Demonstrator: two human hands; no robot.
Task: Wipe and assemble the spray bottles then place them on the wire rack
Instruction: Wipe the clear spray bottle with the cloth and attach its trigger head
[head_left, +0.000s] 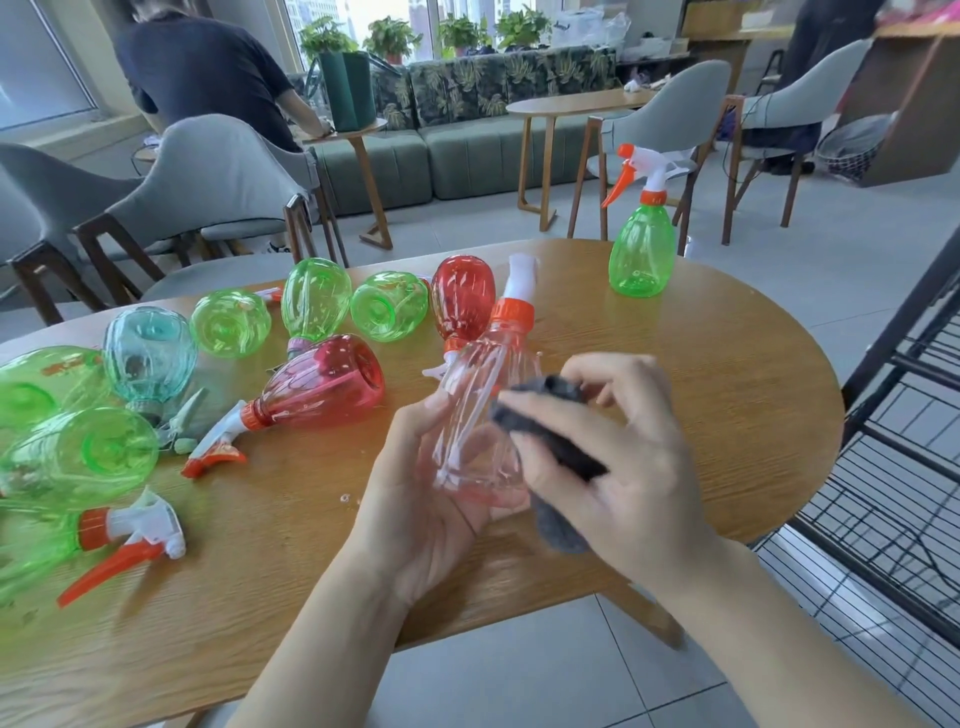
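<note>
Wooden surface is carrying scattered bottles at nine o'clock; over its middle our left hand is gripping a clear pink spray bottle, our right hand pressing a pinched grey cloth against it

- Pale grey tiled floor runs through the room.
- An oval wooden table fills the foreground.
- Grey upholstered chairs with dark wooden legs stand behind it.
- A green sofa with leaf-patterned cushions sits below the windows.
- Potted plants line the sill, lit by daylight.
- A second wooden table stands near the sofa.
</note>
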